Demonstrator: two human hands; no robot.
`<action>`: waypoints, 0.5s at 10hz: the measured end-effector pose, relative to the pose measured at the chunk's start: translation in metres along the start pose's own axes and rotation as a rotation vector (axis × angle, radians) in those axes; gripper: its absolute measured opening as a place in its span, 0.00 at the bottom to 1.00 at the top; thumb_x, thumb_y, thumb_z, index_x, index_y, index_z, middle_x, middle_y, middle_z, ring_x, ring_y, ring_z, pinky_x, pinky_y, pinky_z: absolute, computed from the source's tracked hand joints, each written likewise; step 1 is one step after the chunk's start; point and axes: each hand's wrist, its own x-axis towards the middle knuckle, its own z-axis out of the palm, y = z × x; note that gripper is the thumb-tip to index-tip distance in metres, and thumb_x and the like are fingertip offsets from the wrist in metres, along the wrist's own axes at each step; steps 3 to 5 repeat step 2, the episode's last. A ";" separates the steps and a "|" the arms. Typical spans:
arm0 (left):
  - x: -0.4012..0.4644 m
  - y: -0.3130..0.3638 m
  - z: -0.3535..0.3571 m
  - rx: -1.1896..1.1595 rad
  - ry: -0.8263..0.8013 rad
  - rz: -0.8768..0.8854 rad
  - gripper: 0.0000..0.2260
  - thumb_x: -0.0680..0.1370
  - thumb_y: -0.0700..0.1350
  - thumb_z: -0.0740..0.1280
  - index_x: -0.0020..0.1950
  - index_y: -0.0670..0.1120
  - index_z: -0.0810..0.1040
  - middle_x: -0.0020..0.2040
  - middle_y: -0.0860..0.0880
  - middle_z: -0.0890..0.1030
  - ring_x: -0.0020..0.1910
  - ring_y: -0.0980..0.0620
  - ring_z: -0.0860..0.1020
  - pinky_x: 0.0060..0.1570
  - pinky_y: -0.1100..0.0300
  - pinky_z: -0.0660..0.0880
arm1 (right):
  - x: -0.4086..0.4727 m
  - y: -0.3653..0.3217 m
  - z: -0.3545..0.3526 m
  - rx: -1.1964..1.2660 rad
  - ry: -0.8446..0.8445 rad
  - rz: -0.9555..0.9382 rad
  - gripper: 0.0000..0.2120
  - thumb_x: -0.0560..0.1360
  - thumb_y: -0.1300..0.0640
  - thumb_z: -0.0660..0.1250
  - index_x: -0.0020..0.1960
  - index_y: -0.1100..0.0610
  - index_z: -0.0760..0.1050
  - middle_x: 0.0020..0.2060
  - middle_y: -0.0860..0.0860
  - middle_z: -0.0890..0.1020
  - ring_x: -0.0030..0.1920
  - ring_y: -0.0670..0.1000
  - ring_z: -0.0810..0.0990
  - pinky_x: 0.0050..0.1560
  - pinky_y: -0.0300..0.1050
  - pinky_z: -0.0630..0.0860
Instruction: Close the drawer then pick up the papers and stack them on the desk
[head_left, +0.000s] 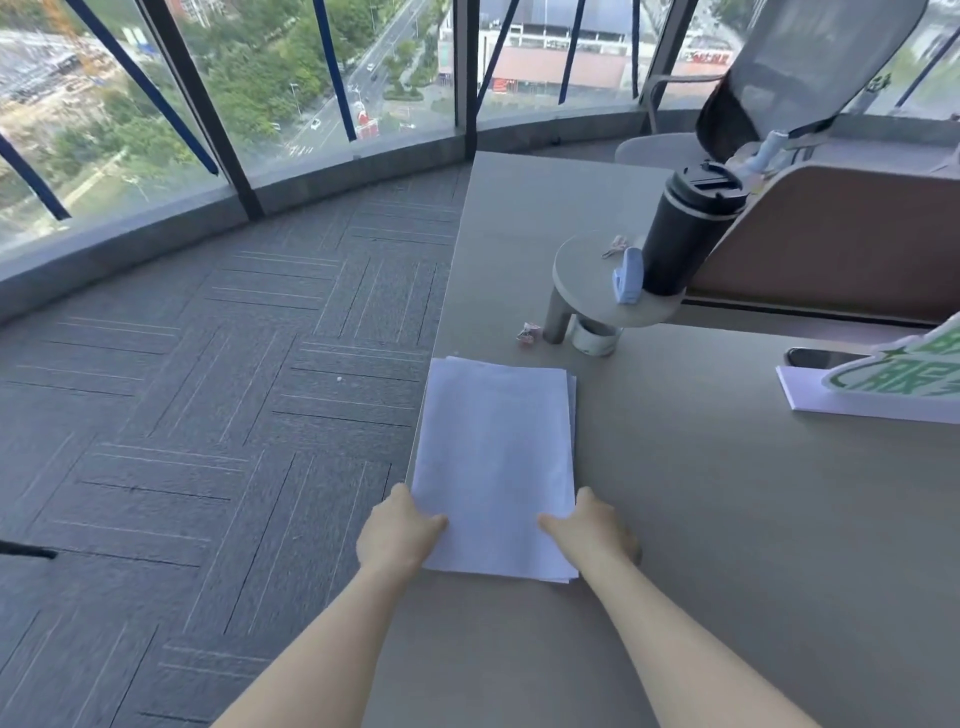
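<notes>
Looking down, we can't see any drawer; our fingers under the papers (496, 467) are hidden. Both arms reach forward, forearms bare. Our left hand (397, 530) grips the stack's near left corner, thumb on top; our right hand (592, 527) grips the near right corner likewise. Papers lie flat at the desk (727, 519) left edge, just short of a small round stand (613, 283).

High-rise office: desk (727, 519) w/ partition panel (841, 244), mesh chair (810, 67), carpet tiles (208, 415), glazed wall (260, 93) over city streets seen.
</notes>
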 end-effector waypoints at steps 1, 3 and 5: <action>-0.005 0.007 -0.007 0.114 0.059 -0.024 0.24 0.68 0.59 0.66 0.55 0.45 0.69 0.53 0.47 0.78 0.52 0.43 0.79 0.43 0.54 0.72 | -0.004 0.010 -0.014 -0.042 0.062 0.025 0.28 0.70 0.34 0.60 0.59 0.55 0.69 0.54 0.52 0.81 0.55 0.56 0.80 0.47 0.48 0.72; -0.019 -0.006 -0.012 0.131 0.160 -0.001 0.21 0.71 0.59 0.63 0.57 0.47 0.70 0.55 0.48 0.75 0.54 0.45 0.76 0.44 0.53 0.72 | -0.012 0.038 -0.030 0.271 0.100 -0.032 0.16 0.73 0.39 0.58 0.44 0.53 0.71 0.40 0.51 0.82 0.41 0.56 0.79 0.46 0.50 0.76; -0.019 -0.006 -0.012 0.131 0.160 -0.001 0.21 0.71 0.59 0.63 0.57 0.47 0.70 0.55 0.48 0.75 0.54 0.45 0.76 0.44 0.53 0.72 | -0.012 0.038 -0.030 0.271 0.100 -0.032 0.16 0.73 0.39 0.58 0.44 0.53 0.71 0.40 0.51 0.82 0.41 0.56 0.79 0.46 0.50 0.76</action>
